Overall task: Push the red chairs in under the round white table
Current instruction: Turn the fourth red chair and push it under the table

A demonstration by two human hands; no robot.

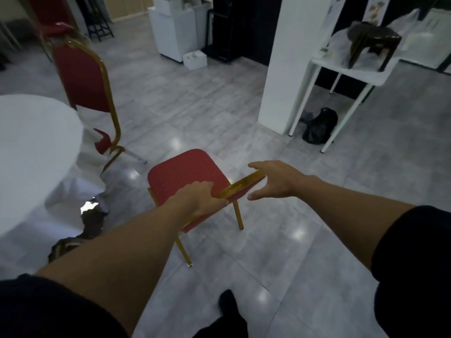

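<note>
While left hand (203,200) grips red chair (185,174) backrest, right hand (275,180) spread open beside it

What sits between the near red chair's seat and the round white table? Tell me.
In the head view, only bare grey floor tile separates the near chair's seat from the round white table; the second red chair stands farther back along the table's edge.

Round table (29,147) at left. One chair (85,93) beyond its far-right edge, seat tucked partly under cloth. Second chair (185,174) at centre, right of table, well apart from it. Left hand (202,196) on its backrest top, right hand (275,179) just beside same rail. Pillar (280,69) behind right; bag (319,125) on floor beside it.
</note>
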